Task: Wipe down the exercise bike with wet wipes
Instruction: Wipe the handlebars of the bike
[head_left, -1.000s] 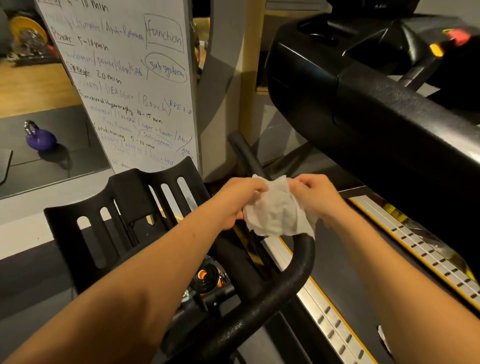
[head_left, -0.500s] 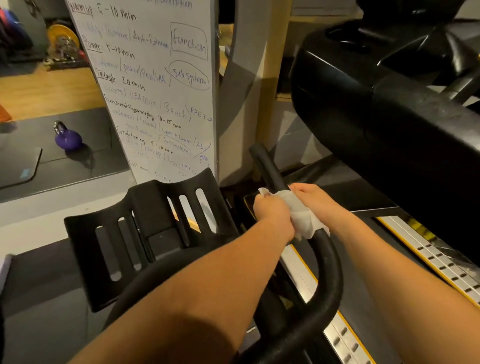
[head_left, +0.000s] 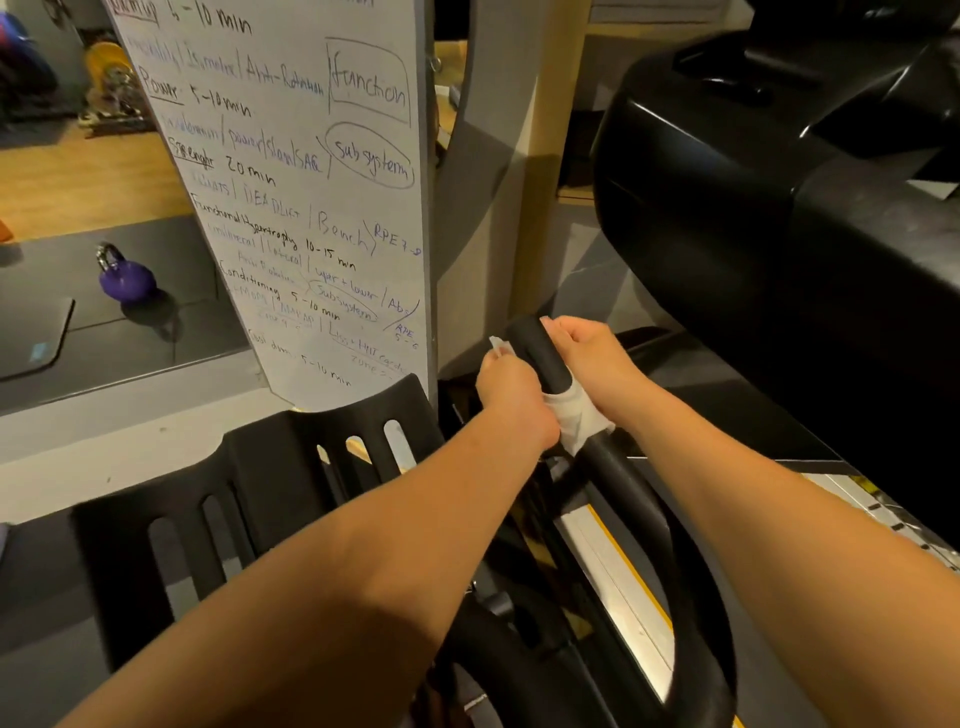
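Forward and slightly down, reaching with both bare forearms to the upright end of the black handlebar (head_left: 543, 353) of the exercise bike (head_left: 693, 649). Closing on the bar from the left with the left hand (head_left: 511, 395), fingers curled, pinching the white wet wipe (head_left: 574, 413) with one corner poking up above the knuckles. Clasping the same bar from the right with the right hand (head_left: 592, 358), fingers curled round it just below the rounded tip, palm against the wipe. Wrapped round the bar between the two hands, with a loose flap hanging down by the wrists. Below the wipe, curving down and toward the bottom edge of the view, partly hidden behind both forearms. Under the left forearm, a black slotted holder (head_left: 291, 488), and right behind it a whiteboard (head_left: 291, 182) covered in handwritten workout notes, standing close to the left hand. Further left, on a dark floor mat (head_left: 171, 312), a purple kettlebell (head_left: 127, 280), well apart from the bike. Crowding in from the right, a bulky black machine housing (head_left: 753, 218), near the right hand but not touching it. Beneath the right forearm, a metal rail (head_left: 618, 582) with a yellow edge, running beside the bike
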